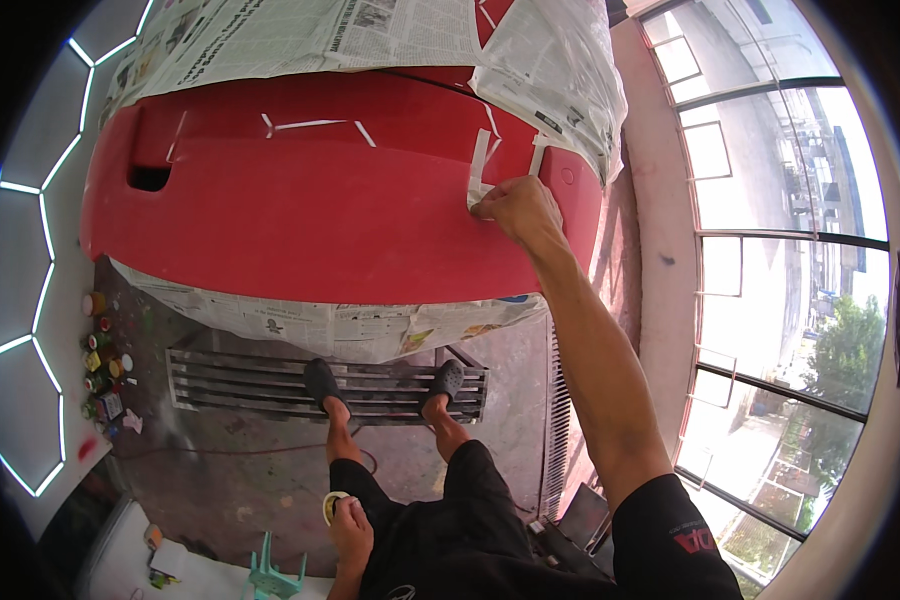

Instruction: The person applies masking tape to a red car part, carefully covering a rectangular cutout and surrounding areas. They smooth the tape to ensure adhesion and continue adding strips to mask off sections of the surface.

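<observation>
Head view: I see the right hand (522, 208) pinching a pale, narrow tape strip (478, 165) on the curved red panel (300, 220), left hand (353, 535) gripping a yellowish tape roll (330, 505)—likely tape-laying, next needing firm pressing.

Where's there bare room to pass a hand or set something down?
Hand: the middle of the red panel, between the dark slot and the right hand. Set-down: floor between the hose and green stool, left of the left hand. Crowded: the panel's right end, with tape strips by that hand, and the floor's left edge, packed with cans.
</observation>
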A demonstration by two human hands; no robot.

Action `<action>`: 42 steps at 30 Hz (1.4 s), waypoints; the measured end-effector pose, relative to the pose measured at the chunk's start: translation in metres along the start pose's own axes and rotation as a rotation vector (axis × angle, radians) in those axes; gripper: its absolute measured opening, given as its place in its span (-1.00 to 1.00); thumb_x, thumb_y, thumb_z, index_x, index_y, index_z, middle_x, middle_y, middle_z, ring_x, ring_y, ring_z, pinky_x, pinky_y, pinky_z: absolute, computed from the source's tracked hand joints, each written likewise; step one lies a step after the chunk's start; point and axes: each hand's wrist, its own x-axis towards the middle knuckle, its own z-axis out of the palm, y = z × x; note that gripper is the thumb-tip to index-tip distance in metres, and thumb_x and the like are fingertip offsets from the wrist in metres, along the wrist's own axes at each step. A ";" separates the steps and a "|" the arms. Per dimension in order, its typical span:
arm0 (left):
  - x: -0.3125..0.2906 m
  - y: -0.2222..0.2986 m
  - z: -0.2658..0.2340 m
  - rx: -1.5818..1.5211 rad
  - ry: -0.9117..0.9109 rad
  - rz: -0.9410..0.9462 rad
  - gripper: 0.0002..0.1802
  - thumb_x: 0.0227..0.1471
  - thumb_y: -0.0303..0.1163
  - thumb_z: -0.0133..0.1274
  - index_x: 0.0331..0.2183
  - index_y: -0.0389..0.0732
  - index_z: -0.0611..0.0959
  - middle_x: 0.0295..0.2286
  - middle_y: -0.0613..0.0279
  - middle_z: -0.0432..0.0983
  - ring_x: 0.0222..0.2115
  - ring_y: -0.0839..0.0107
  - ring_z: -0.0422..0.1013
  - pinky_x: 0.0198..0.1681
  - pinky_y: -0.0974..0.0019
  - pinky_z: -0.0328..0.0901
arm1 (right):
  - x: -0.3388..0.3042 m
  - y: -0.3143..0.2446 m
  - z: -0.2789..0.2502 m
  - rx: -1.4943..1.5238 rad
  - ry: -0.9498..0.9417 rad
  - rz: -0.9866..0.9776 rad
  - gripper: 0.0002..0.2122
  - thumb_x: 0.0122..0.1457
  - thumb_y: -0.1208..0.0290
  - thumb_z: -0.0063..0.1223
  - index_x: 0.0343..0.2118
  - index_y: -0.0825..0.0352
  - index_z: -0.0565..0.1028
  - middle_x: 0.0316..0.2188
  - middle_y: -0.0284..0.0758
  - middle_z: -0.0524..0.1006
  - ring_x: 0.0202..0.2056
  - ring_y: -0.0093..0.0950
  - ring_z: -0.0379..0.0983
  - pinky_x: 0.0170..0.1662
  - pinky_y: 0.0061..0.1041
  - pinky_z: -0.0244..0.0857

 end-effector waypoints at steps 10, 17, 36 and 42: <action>-0.004 -0.002 0.005 0.000 -0.008 -0.003 -0.84 0.39 -0.39 0.09 -0.10 -0.27 0.64 -0.28 -0.12 0.66 -0.25 -0.21 0.61 -0.19 -0.08 0.49 | 0.003 0.018 -0.009 0.043 -0.019 -0.011 -0.71 0.05 0.16 0.53 -0.27 0.27 0.81 -0.25 -0.17 0.79 -0.10 -0.17 0.74 0.05 -0.15 0.54; -0.004 -0.003 0.006 0.025 0.009 0.039 -0.83 0.42 -0.36 0.08 -0.08 -0.24 0.61 -0.32 -0.15 0.65 -0.29 -0.24 0.62 -0.26 -0.10 0.47 | 0.003 0.020 -0.001 0.016 0.017 -0.033 -0.72 0.01 0.14 0.56 -0.36 0.25 0.77 -0.30 -0.19 0.78 -0.13 -0.19 0.74 0.03 -0.17 0.53; -0.003 0.001 0.002 0.012 0.030 0.047 -0.83 0.41 -0.37 0.08 -0.07 -0.25 0.61 -0.26 -0.13 0.64 -0.26 -0.18 0.62 -0.21 -0.10 0.48 | -0.003 0.017 0.009 0.142 0.196 -0.018 -0.55 0.13 -0.03 0.50 -0.43 0.37 0.70 -0.51 -0.23 0.68 -0.36 -0.25 0.66 -0.17 -0.18 0.48; 0.012 0.006 -0.022 -0.016 0.068 0.025 -0.79 0.42 -0.35 0.05 -0.06 -0.25 0.66 -0.22 -0.16 0.70 -0.20 -0.22 0.64 -0.16 -0.11 0.51 | -0.082 0.036 0.001 0.465 0.306 -0.093 -0.57 0.32 0.05 0.39 -0.38 0.44 0.67 -0.61 -0.34 0.52 -0.49 -0.57 0.40 -0.37 -0.36 0.31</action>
